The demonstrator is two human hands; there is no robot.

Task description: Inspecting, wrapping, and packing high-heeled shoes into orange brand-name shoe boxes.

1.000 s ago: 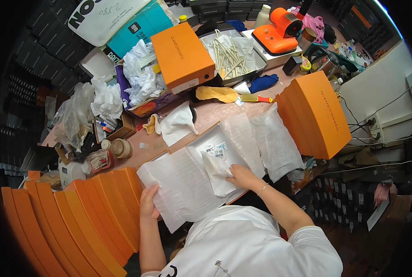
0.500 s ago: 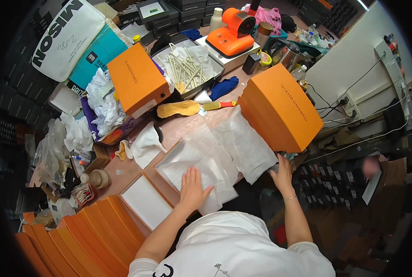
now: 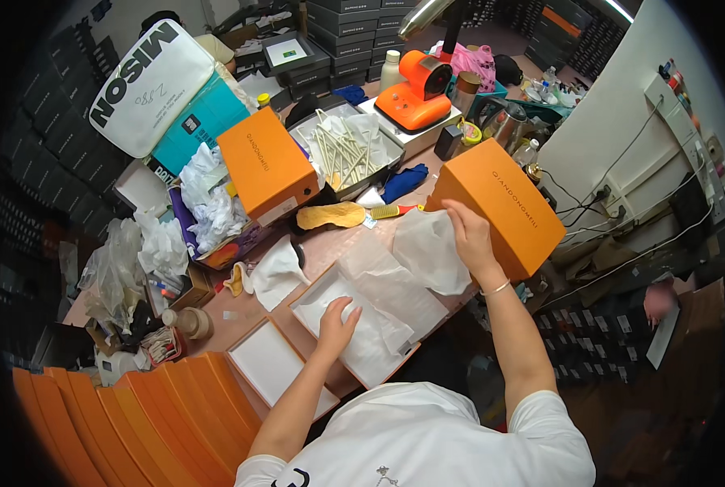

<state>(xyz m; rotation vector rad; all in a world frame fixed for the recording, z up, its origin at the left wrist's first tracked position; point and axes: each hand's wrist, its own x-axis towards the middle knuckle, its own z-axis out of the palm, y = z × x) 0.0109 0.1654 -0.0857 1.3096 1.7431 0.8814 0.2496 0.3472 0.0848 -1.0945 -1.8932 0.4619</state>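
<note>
My right hand point(image 3: 470, 235) is raised at the right of the table, its fingers closed on the edge of a thin white cloth-like sheet point(image 3: 429, 256). The orange box just behind it is close to my fingertips. My left hand point(image 3: 338, 326) rests over a shallow open box point(image 3: 318, 304) with an orange rim and white inside, thumb and fingers apart, nothing in it. White tissue paper point(image 3: 383, 288) lies across that box and spreads out to its right. Beside it, nearer to me, is a second shallow white tray-like lid point(image 3: 273, 361).
A closed orange box point(image 3: 509, 211) stands at the right, another orange box point(image 3: 267, 166) at the back left. An insole point(image 3: 330, 216), a brush point(image 3: 393, 210) and a tray of pale sticks point(image 3: 346, 154) lie behind. Stacked orange boxes point(image 3: 159, 406) fill the lower left.
My right hand has moved up and left from the table's near edge, bringing the white sheet with it. My left hand has shifted slightly, its fingers now more curled. The view has shifted slightly.
</note>
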